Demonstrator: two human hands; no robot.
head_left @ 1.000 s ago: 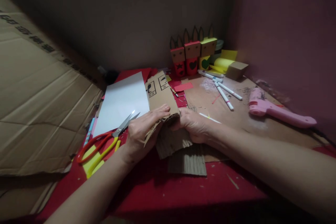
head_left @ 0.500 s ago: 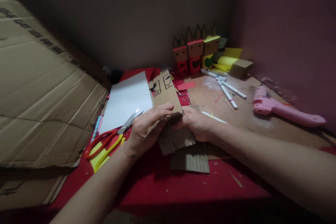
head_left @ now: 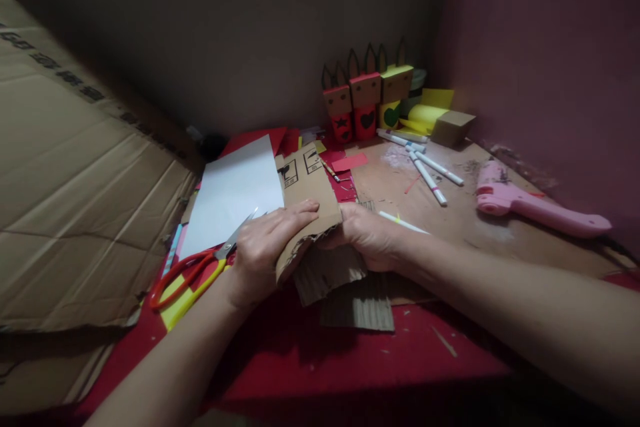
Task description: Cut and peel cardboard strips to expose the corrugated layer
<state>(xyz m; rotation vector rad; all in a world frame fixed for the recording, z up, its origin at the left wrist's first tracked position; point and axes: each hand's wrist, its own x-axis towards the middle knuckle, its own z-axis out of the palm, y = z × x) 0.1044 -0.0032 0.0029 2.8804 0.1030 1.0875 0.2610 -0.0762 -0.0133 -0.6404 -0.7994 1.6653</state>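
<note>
My left hand (head_left: 260, 250) and my right hand (head_left: 367, 235) both grip a brown cardboard strip (head_left: 305, 190) with printed box symbols, at its near torn edge. The outer layer is peeled up from the corrugated layer (head_left: 327, 273) beneath it. The left fingers lie over the top of the strip, the thumb under it. My right hand pinches the right side of the torn edge. A second corrugated piece (head_left: 357, 310) lies flat on the red table surface (head_left: 350, 360) just below the hands.
Red and yellow scissors (head_left: 197, 273) lie left of my left hand, beside a white sheet (head_left: 235, 190). A large flattened carton (head_left: 75, 180) fills the left. Markers (head_left: 427, 173), a pink glue gun (head_left: 535, 203) and small painted cardboard houses (head_left: 365, 103) stand at the back right.
The top layer of the cardboard strip is peeled a little further from the corrugated layer. My left hand has shifted slightly left and toward me. The view has swayed slightly.
</note>
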